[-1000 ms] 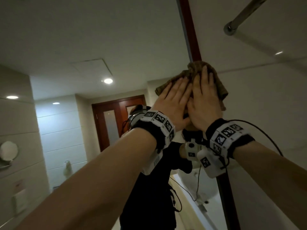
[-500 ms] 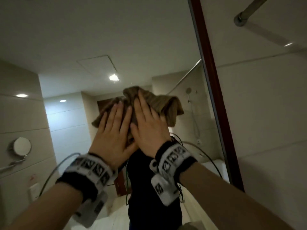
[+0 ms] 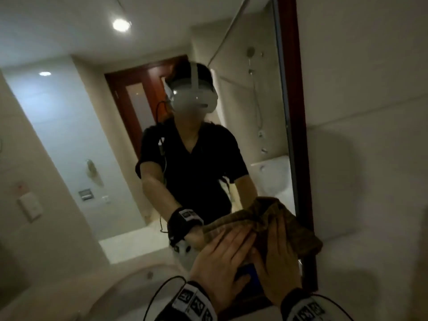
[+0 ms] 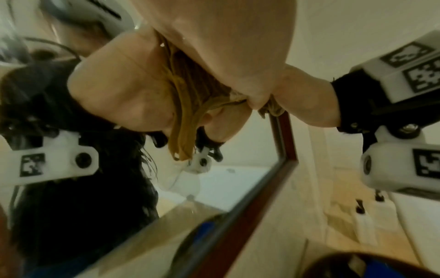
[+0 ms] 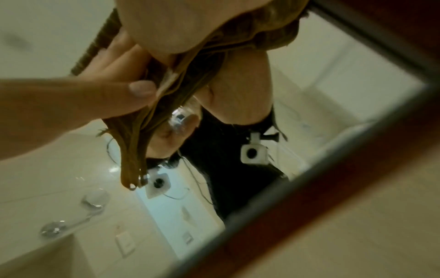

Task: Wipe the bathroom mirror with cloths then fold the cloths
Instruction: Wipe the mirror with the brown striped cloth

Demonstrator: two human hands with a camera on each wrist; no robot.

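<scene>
A brown cloth point(image 3: 275, 225) is pressed flat against the mirror point(image 3: 162, 135), low down by its dark red frame point(image 3: 293, 112). The left hand point(image 3: 222, 260) and right hand point(image 3: 276, 262) are laid side by side on it, fingers straight and spread.

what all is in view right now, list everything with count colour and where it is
brown ribbed cloth: one, brown, bunched flat against the glass near the mirror's lower right corner
wood-framed wall mirror: one, dark red-brown frame, on the pale tiled wall, showing the person's reflection
pale tiled wall: one, beige, right of the mirror
blue object: one, blue, below the hands, too hidden to identify
wrist bands with black-and-white markers: two, on both wrists
left hand: one, fingers flat on the cloth
right hand: one, fingers flat on the cloth, beside the left
</scene>
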